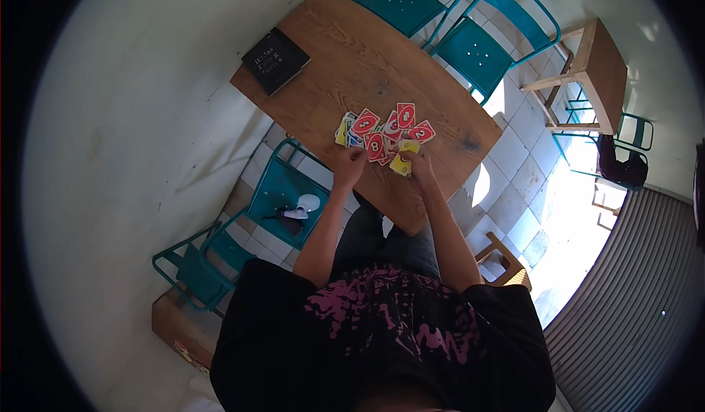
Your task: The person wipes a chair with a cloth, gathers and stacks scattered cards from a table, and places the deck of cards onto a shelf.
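Observation:
A loose spread of red-faced playing cards [374, 147] lies on the wooden table [345, 37], some overlapping, with numbers on several of them. At the left end of the spread, some yellow and blue cards [342, 131] show from under the red ones. My right hand [419, 168] grips yellow cards [403, 161] at the near right side of the spread, thumb on top. My left hand [350, 167] is at the spread's near left edge, its fingers pinched together. Whatever those fingers hold, if anything, is too small to make out.
A black book [275, 61] lies at the table's far left corner. Green metal chairs [477, 48] stand behind the table. Another green chair [283, 192] at left bears a white and dark item [301, 208]. A second wooden table [601, 74] stands at right, near a corrugated shutter [631, 287].

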`<state>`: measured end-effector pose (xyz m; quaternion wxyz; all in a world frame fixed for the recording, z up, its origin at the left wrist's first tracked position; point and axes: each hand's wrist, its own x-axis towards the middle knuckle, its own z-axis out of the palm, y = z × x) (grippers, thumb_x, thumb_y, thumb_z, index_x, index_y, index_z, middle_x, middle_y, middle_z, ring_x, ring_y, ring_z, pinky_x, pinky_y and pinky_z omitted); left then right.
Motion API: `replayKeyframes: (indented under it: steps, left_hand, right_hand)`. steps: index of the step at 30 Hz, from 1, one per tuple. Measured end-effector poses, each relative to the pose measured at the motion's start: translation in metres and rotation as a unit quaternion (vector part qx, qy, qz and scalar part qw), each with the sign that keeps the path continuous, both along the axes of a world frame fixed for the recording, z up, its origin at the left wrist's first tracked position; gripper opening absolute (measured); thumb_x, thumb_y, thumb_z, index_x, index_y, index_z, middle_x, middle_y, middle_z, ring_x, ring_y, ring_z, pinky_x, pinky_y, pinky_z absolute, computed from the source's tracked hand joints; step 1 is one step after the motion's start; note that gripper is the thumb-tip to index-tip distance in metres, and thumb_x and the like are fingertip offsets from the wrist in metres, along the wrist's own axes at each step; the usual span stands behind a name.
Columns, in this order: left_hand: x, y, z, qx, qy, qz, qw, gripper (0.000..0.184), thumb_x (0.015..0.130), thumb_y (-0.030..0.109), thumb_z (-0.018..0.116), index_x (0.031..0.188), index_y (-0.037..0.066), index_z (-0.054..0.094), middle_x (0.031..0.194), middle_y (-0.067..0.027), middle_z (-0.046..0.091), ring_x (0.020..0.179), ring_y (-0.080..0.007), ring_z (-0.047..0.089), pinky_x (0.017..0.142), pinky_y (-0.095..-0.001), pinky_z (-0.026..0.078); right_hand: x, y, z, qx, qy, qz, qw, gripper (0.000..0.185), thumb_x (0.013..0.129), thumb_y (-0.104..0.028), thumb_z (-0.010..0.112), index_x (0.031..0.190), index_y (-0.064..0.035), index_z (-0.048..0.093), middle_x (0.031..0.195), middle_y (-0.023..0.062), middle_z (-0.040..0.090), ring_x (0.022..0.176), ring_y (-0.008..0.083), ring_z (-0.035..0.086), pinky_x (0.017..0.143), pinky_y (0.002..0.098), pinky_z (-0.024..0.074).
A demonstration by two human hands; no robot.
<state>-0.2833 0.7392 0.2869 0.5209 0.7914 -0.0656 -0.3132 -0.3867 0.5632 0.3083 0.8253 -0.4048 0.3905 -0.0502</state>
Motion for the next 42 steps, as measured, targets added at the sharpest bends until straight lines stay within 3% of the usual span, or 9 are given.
replayKeyframes:
  steps: [2,11,19,21,25,28,31,36,42]
  left_hand:
    - [0.013,0.008,0.001,0.109,-0.134,0.132,0.976,0.021,0.084,0.021,0.070,0.093,0.001,0.069,0.077,-0.0099,0.070,0.072,-0.0242,0.068,0.064,-0.0327,0.052]
    - [0.034,0.019,-0.041,0.237,-0.263,0.102,0.930,0.015,0.081,0.014,0.069,0.090,0.002,0.067,0.085,-0.0128,0.068,0.081,-0.0302,0.067,0.071,-0.0372,0.052]
    - [0.017,0.031,0.005,0.033,-0.068,0.211,0.975,0.016,0.086,0.017,0.070,0.091,0.003,0.068,0.080,-0.0059,0.067,0.072,-0.0171,0.063,0.067,-0.0306,0.050]
    - [0.005,0.023,0.018,-0.075,0.197,0.105,0.972,0.019,0.088,0.022,0.071,0.092,0.004,0.069,0.078,-0.0017,0.065,0.069,-0.0108,0.060,0.064,-0.0257,0.048]
    - [-0.010,0.005,0.029,-0.108,0.252,-0.016,0.962,0.019,0.088,0.024,0.071,0.093,0.005,0.069,0.078,-0.0002,0.066,0.068,-0.0100,0.060,0.062,-0.0233,0.046]
    - [0.012,0.003,0.029,-0.040,0.095,-0.151,0.983,0.020,0.089,0.020,0.069,0.099,0.002,0.068,0.081,-0.0005,0.066,0.072,-0.0075,0.060,0.064,-0.0216,0.044]
    - [0.048,0.004,-0.012,0.031,-0.089,0.034,0.995,0.024,0.086,0.021,0.071,0.101,0.003,0.067,0.083,-0.0063,0.067,0.074,-0.0183,0.063,0.067,-0.0302,0.049]
    - [0.084,-0.002,-0.041,0.211,-0.421,0.035,0.882,0.022,0.083,0.014,0.069,0.101,0.001,0.065,0.081,-0.0135,0.065,0.078,-0.0322,0.064,0.072,-0.0388,0.050]
    - [0.075,0.002,-0.040,0.215,-0.369,-0.025,0.904,0.023,0.083,0.010,0.067,0.103,0.000,0.065,0.081,-0.0142,0.065,0.081,-0.0334,0.064,0.074,-0.0382,0.051]
  right_hand:
    - [-0.005,-0.002,0.005,-0.005,-0.006,-0.016,1.000,0.031,0.093,-0.022,0.065,0.117,-0.0046,0.056,0.092,0.0089,0.067,0.074,0.0175,0.067,0.061,0.0307,0.0570]
    - [-0.013,0.002,0.003,0.068,0.038,-0.003,0.997,0.031,0.095,-0.035,0.062,0.106,-0.0071,0.055,0.086,0.0066,0.064,0.069,0.0175,0.065,0.057,0.0312,0.0561]
    - [-0.002,0.006,0.001,0.041,0.026,-0.007,0.999,0.032,0.093,-0.035,0.064,0.106,-0.0059,0.057,0.086,0.0072,0.065,0.070,0.0176,0.066,0.057,0.0314,0.0567]
    - [0.004,0.011,0.008,0.043,0.016,-0.015,0.999,0.031,0.093,-0.032,0.065,0.106,-0.0042,0.058,0.086,0.0078,0.065,0.070,0.0182,0.066,0.059,0.0319,0.0578]
    - [0.009,0.013,-0.011,-0.013,0.041,0.082,0.996,0.029,0.092,-0.024,0.067,0.108,-0.0023,0.058,0.086,0.0088,0.065,0.071,0.0185,0.066,0.061,0.0327,0.0586]
    - [0.010,0.016,0.013,0.009,0.016,0.016,1.000,0.027,0.091,-0.020,0.067,0.108,-0.0018,0.058,0.087,0.0086,0.065,0.071,0.0184,0.066,0.061,0.0328,0.0589]
    - [0.001,0.009,0.014,0.029,0.001,-0.009,1.000,0.026,0.090,-0.018,0.068,0.108,-0.0022,0.058,0.087,0.0082,0.065,0.071,0.0182,0.066,0.061,0.0330,0.0591]
    - [-0.012,-0.001,0.011,0.051,0.010,0.000,0.999,0.023,0.091,-0.017,0.067,0.107,-0.0037,0.057,0.085,0.0070,0.064,0.070,0.0176,0.065,0.060,0.0330,0.0591]
    - [-0.017,0.001,0.018,0.060,0.026,-0.029,0.997,0.021,0.091,-0.017,0.066,0.105,-0.0040,0.057,0.083,0.0062,0.063,0.069,0.0168,0.065,0.059,0.0327,0.0591]
